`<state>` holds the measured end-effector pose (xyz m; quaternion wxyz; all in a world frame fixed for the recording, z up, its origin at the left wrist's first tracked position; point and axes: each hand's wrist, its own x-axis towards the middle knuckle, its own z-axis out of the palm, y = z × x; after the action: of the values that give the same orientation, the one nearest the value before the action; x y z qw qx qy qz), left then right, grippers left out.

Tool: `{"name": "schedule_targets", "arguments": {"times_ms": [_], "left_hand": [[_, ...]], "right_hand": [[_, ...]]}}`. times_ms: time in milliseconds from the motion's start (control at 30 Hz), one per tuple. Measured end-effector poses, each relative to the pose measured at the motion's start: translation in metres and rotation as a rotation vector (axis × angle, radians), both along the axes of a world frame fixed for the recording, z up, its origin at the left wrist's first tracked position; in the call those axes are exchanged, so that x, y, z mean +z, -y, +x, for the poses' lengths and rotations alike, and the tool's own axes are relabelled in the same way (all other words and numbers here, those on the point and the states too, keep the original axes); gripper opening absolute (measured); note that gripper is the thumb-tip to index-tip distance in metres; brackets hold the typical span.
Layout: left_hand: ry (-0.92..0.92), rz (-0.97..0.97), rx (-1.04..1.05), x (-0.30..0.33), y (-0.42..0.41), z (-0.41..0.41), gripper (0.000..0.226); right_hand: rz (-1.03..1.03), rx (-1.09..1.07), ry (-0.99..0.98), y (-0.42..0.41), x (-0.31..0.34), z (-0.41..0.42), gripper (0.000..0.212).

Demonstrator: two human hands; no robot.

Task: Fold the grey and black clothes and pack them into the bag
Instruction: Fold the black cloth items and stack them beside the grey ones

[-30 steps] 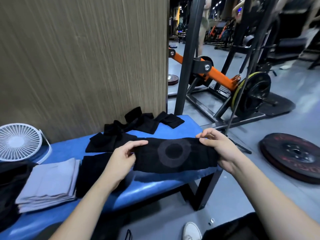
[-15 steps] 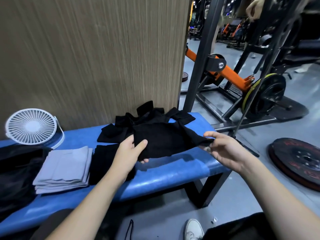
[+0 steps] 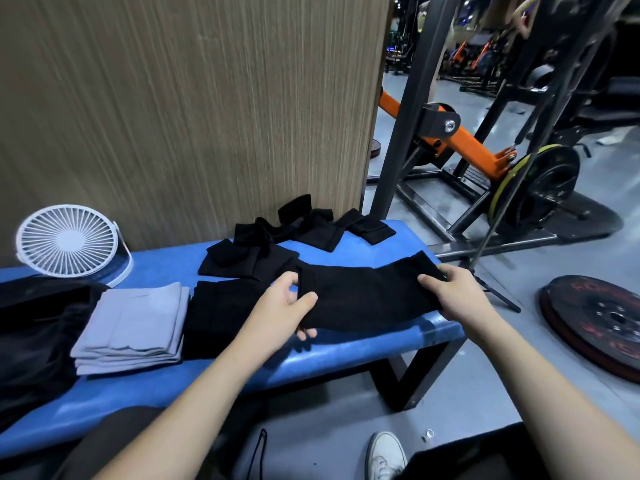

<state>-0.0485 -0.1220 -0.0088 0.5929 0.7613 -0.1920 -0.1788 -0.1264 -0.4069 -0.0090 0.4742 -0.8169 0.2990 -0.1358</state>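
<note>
Head view, cloth: we see a black cloth [image 3: 367, 292] lying on the blue tabletop [image 3: 346, 355], long axis left to right.
Fingers: our left hand [image 3: 280, 313] pinches its left end, right hand [image 3: 453, 296] grips the right end.

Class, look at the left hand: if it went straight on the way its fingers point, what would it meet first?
The left hand points up and right across the bench while gripping the black cloth. Going on, it would probably first meet the black pile near the wall, though depth is hard to judge.
</note>
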Motion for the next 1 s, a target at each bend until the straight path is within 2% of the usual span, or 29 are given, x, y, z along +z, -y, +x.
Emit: {"name": "schedule_targets", "arguments": {"times_ms": [100, 267, 367, 467, 633, 733, 833, 900, 1000], "left_hand": [[-0.034, 0.053, -0.026, -0.010, 0.007, -0.005, 0.022], [-0.032, 0.299, -0.081, -0.031, 0.014, -0.011, 0.025], [-0.040, 0.333, -0.070, -0.035, 0.016, -0.011, 0.024], [-0.093, 0.302, -0.084, -0.037, 0.016, -0.009, 0.030], [-0.191, 0.220, -0.095, -0.039, 0.016, -0.009, 0.032], [-0.227, 0.158, -0.115, -0.036, 0.017, -0.012, 0.024], [-0.263, 0.112, -0.125, -0.035, 0.018, -0.013, 0.018], [-0.292, 0.093, -0.116, -0.034, 0.018, -0.014, 0.019], [-0.347, 0.064, -0.102, -0.032, 0.015, -0.015, 0.028]], "right_hand": [[-0.097, 0.002, -0.032, 0.002, -0.002, 0.000, 0.016], [-0.247, -0.002, -0.110, -0.002, -0.003, 0.001, 0.032], [-0.208, -0.022, -0.075, -0.003, 0.000, 0.002, 0.020], [-0.076, 0.018, 0.029, -0.011, 0.009, 0.003, 0.013], [0.149, 0.162, 0.104, -0.046, 0.019, 0.011, 0.015], [0.124, 0.280, 0.046, -0.069, 0.013, 0.020, 0.021], [0.061, 0.508, -0.068, -0.091, 0.002, 0.026, 0.024], [0.035, 0.686, -0.163, -0.100, -0.006, 0.029, 0.025], [0.030, 0.755, -0.183, -0.099, -0.009, 0.031, 0.019]]}}
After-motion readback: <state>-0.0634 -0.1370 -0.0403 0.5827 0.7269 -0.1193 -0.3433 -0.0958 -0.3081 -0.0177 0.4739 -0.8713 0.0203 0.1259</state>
